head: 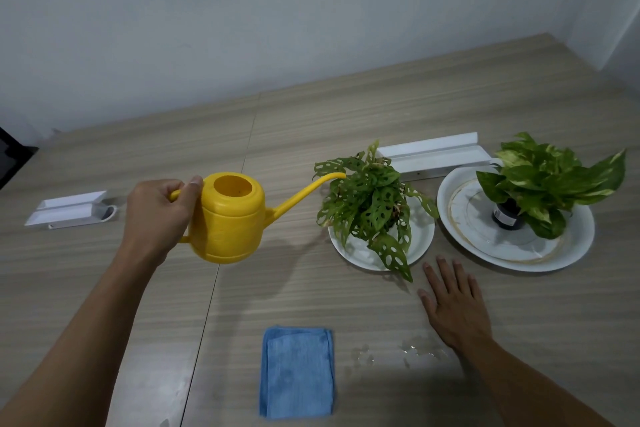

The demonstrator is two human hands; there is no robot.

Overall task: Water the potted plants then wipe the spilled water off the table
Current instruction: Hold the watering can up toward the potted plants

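Left hand (157, 215) grips a glossy yellow watering can (227, 218) aloft; right hand (453, 305) lies open, flat on the wood-grain bench (346, 114).

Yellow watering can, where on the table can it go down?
The table is bare behind the watering can, and between the white tray and blue cloth. Crowded on the right: two plants on plates, right hand, spilled water.

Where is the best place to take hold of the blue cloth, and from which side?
Pinch the near right corner of the blue cloth from above with the right hand. It lies flat and folded, so only the edges give a grip, and that corner is nearest the spilled water.
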